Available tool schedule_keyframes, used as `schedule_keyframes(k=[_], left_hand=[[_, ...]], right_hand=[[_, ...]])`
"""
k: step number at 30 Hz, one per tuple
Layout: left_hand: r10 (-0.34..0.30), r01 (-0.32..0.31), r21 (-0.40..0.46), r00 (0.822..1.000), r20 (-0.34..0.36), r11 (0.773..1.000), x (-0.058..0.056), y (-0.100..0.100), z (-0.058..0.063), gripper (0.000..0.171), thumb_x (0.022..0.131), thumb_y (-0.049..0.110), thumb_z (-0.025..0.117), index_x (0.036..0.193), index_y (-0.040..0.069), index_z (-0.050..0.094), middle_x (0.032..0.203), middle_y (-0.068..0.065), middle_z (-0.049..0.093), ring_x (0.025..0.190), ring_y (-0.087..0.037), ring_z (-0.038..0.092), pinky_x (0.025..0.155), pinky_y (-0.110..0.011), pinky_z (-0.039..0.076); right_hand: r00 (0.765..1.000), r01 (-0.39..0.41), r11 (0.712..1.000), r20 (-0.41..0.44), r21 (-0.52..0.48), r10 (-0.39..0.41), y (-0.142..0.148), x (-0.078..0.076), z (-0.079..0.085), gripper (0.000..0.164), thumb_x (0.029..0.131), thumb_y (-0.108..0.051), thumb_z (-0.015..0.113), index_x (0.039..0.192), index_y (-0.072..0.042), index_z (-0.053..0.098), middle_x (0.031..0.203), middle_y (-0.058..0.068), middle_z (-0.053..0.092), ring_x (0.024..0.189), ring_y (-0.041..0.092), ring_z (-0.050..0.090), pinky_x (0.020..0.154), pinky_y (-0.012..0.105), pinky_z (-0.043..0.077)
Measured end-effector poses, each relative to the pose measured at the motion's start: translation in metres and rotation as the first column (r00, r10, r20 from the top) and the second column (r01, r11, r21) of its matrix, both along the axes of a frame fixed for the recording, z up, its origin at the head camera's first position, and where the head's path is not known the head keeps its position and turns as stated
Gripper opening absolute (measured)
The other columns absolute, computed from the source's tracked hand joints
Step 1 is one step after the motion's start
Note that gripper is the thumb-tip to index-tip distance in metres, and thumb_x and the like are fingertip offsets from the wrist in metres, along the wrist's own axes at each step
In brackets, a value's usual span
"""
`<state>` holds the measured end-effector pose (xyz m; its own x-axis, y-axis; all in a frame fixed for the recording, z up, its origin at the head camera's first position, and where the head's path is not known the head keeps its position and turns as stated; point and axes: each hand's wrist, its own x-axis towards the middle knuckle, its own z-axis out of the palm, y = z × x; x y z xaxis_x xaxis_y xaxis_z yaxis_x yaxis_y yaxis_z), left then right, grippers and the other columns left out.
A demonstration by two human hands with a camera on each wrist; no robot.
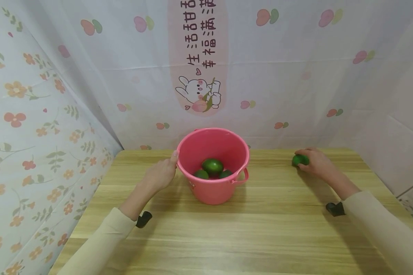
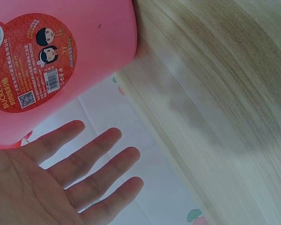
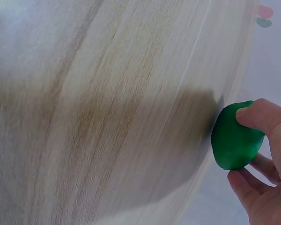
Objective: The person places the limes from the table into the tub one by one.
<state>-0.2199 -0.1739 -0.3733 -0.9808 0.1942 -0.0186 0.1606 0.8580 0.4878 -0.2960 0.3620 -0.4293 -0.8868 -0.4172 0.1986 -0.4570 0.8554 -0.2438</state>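
A pink bucket [image 1: 215, 191] stands upright on the wooden table, with several green fruits [image 1: 212, 166] visible inside, the largest one glossy. My left hand [image 1: 161, 172] is at the bucket's left side, its thumb against the rim. The left wrist view shows the fingers of that hand [image 2: 79, 173] straight and spread beside the bucket wall [image 2: 103, 42]; its thumb is out of sight there. Near the table's back right, my right hand [image 1: 318, 164] grips a smooth, rounded green fruit [image 3: 236, 136] between thumb and fingers. Whether this fruit touches the table is hard to tell.
The wooden table [image 1: 192, 236] ends at the back by a white printed curtain [image 1: 278, 84]. Flowered cloth [image 1: 31, 152] hangs on the left. On the bucket's right is its pink handle [image 1: 241, 178]. A black piece [image 1: 335, 209] shows at the right wrist.
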Motion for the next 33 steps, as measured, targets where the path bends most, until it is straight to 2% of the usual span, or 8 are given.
schedule_keyframes(k=[6, 23, 33], left_hand=[[0.017, -0.017, -0.007, 1.0, 0.001, 1.0, 0.0, -0.001, 0.0, 0.098, 0.101, 0.064, -0.006, 0.127, 0.005, 0.068, 0.128, -0.017, 0.065, 0.115, -0.037, 0.062, 0.089, -0.06, 0.047], [0.017, -0.017, 0.005, 1.0, 0.004, 1.0, 0.001, 0.0, -0.001, 0.096, 0.102, 0.064, -0.004, 0.13, 0.005, 0.067, 0.127, -0.015, 0.066, 0.114, -0.035, 0.063, 0.088, -0.059, 0.048], [0.015, -0.015, 0.007, 1.0, 0.008, 1.0, 0.001, 0.001, 0.0, 0.097, 0.102, 0.063, -0.005, 0.133, 0.004, 0.065, 0.131, -0.016, 0.064, 0.118, -0.037, 0.061, 0.091, -0.061, 0.046]], right_hand=[[1.0, 0.003, 1.0, -0.012, -0.011, -0.004, 0.002, 0.003, 0.002, 0.048, 0.082, -0.003, 0.08, 0.124, 0.011, 0.061, 0.116, 0.038, 0.057, 0.105, 0.055, 0.055, 0.085, 0.066, 0.045], [0.999, 0.021, 0.999, -0.031, -0.039, -0.022, 0.006, 0.013, 0.008, 0.049, 0.082, -0.001, 0.08, 0.126, 0.01, 0.061, 0.118, 0.036, 0.058, 0.106, 0.054, 0.055, 0.085, 0.065, 0.046], [0.99, -0.027, 0.998, -0.141, -0.05, 0.019, 0.009, 0.021, 0.013, 0.049, 0.077, 0.002, 0.084, 0.121, 0.009, 0.064, 0.11, 0.031, 0.063, 0.097, 0.049, 0.06, 0.077, 0.061, 0.049]])
